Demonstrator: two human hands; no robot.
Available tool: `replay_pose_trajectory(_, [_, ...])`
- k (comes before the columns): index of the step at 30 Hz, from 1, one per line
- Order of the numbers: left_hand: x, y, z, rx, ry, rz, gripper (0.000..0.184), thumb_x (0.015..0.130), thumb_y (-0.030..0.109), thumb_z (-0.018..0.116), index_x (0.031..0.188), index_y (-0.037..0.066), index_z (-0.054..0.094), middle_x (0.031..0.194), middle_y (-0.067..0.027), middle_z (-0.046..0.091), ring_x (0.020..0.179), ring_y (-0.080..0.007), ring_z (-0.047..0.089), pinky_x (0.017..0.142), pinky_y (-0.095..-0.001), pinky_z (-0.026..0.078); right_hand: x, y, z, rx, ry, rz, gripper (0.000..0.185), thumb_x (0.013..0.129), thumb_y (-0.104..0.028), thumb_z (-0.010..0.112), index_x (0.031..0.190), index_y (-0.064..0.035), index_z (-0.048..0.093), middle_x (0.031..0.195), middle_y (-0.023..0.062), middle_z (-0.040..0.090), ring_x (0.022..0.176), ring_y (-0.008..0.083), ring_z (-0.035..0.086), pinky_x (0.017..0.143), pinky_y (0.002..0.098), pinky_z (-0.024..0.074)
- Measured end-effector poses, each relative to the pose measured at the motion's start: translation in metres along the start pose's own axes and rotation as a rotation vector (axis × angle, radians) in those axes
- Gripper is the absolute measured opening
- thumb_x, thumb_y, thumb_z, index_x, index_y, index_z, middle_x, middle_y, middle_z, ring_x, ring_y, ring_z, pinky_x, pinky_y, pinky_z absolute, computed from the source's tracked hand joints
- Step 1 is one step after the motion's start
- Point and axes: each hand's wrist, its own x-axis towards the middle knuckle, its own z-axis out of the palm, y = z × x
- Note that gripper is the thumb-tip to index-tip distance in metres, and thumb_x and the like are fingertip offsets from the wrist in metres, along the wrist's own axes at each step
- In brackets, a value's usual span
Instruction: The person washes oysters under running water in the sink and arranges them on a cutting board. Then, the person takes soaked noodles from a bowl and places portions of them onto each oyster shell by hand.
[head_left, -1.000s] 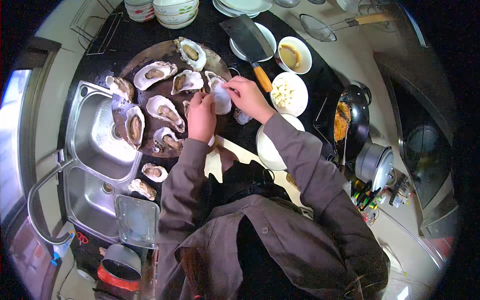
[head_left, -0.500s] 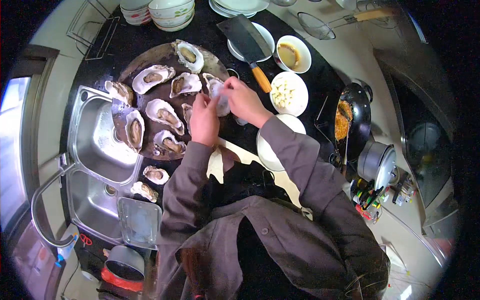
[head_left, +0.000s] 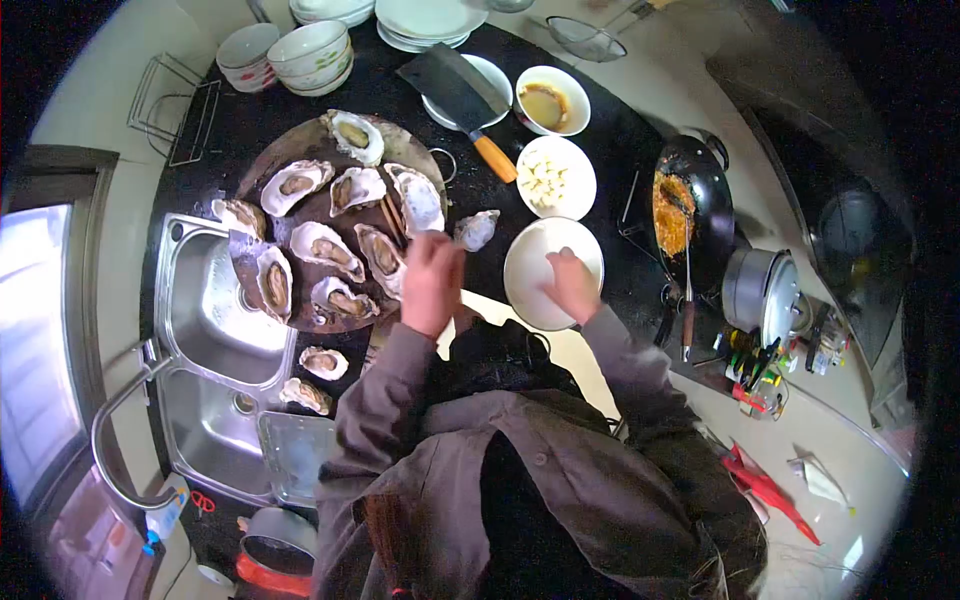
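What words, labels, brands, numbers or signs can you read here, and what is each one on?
No text can be read for certain.
Bottles beside the lidded pot: any labels are too small and blurred to read.
Blue-nozzled bottle by the sink: any print is too blurred to read.
Cleaver blade: no legible mark.
Stacked bowls: coloured decoration, no readable words.

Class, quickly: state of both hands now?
Left hand: curled near the chopsticks; grip unclear.
Right hand: at the white bowl, blurred; whether it holds anything cannot be told.
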Motion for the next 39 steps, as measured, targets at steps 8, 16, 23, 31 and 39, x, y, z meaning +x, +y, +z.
replay_pose_trajectory(8, [-0.008, 0.037, 0.05, -0.072, -0.399, 0.108, 0.026, 0.074, 0.002, 0.068, 0.099, 0.004, 0.064, 0.108, -0.0131, 0.057, 0.1, -0.0336, 0.058, 0.083, -0.0385, 0.051, -0.025, 0.029, 0.048, -0.055, 0.034, 0.033, 0.013, 0.076, -0.011, 0.07, 0.079, -0.0016, 0.061, 0.078, 0.0132, 0.057, 0.077, 0.0319, 0.063, 0.067, 0.0424, 0.0505])
replay_pose_trajectory(16, [-0.006, 0.058, 0.088, -0.28, -0.421, 0.242, 0.029, 0.076, 0.01, 0.07, 0.103, 0.001, 0.062, 0.103, -0.0168, 0.06, 0.099, -0.0368, 0.058, 0.086, -0.0427, 0.048, -0.046, 0.014, -0.033, 0.445, 0.166, -0.025, 0.006, 0.08, -0.003, 0.067, 0.086, -0.0027, 0.067, 0.079, 0.013, 0.059, 0.068, 0.0252, 0.06, 0.06, 0.0357, 0.0464])
replay_pose_trajectory(23, [0.001, 0.082, 0.102, -0.411, -0.572, 0.233, 0.02, 0.082, 0.012, 0.068, 0.097, 0.001, 0.061, 0.089, -0.0178, 0.062, 0.086, -0.0363, 0.06, 0.074, -0.041, 0.048, -0.073, -0.009, -0.134, 0.594, 0.272, 0.045, 0.008, 0.085, -0.002, 0.066, 0.093, -0.002, 0.069, 0.073, 0.0053, 0.057, 0.063, 0.0116, 0.053, 0.056, 0.0255, 0.0402])
replay_pose_trajectory(31, [-0.004, 0.054, 0.117, -0.402, -0.62, 0.182, 0.015, 0.085, 0.014, 0.066, 0.085, -0.001, 0.063, 0.082, -0.0183, 0.06, 0.08, -0.037, 0.058, 0.07, -0.0421, 0.046, -0.1, -0.017, -0.222, 0.951, 0.263, 0.179, 0.008, 0.093, -0.007, 0.061, 0.096, -0.0009, 0.065, 0.08, -0.0054, 0.055, 0.066, 0.0019, 0.044, 0.057, 0.0176, 0.0333])
replay_pose_trajectory(39, [-0.02, 0.017, 0.129, -0.186, -0.577, 0.219, 0.014, 0.082, 0.013, 0.065, 0.083, 0.0, 0.066, 0.094, -0.0163, 0.061, 0.088, -0.0351, 0.06, 0.077, -0.0421, 0.049, -0.109, -0.029, -0.261, 1.049, 0.278, 0.069, 0.009, 0.095, -0.009, 0.057, 0.097, -0.0022, 0.063, 0.085, -0.0049, 0.052, 0.063, 0.001, 0.036, 0.055, 0.0174, 0.0275])
